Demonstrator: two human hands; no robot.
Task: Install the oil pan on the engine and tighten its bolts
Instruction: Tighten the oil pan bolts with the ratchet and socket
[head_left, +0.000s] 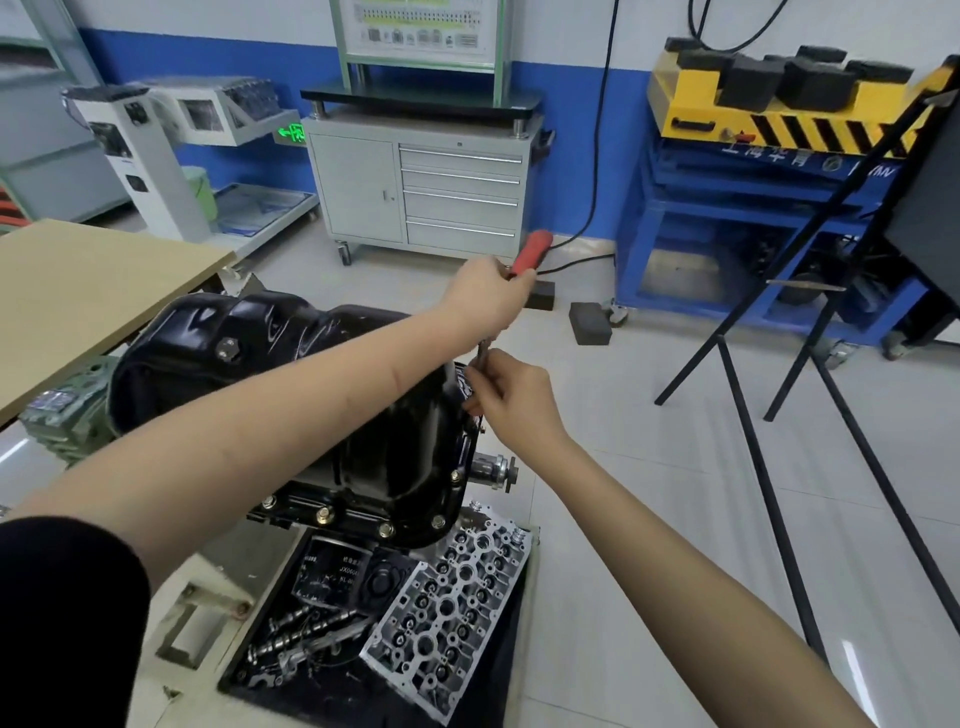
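Observation:
A glossy black oil pan (270, 358) sits on top of the upturned engine, its flange lined with several brass-coloured bolts (323, 515) along the near edge. My left hand (485, 299) reaches across the pan and grips the red handle of a wrench (530, 253) above the pan's far right edge. My right hand (511, 395) pinches the wrench's metal shaft (483, 355) just above the flange at the right side. The tool's tip and the bolt under it are hidden by my fingers.
A cylinder head (452, 613), camshafts (301, 631) and an oil filter (332, 571) lie in a black tray below the engine. A wooden table (78, 291) stands at left. A grey tool cabinet (421, 192), a blue-yellow cart (769, 208) and a black stand (769, 467) surround the tiled floor.

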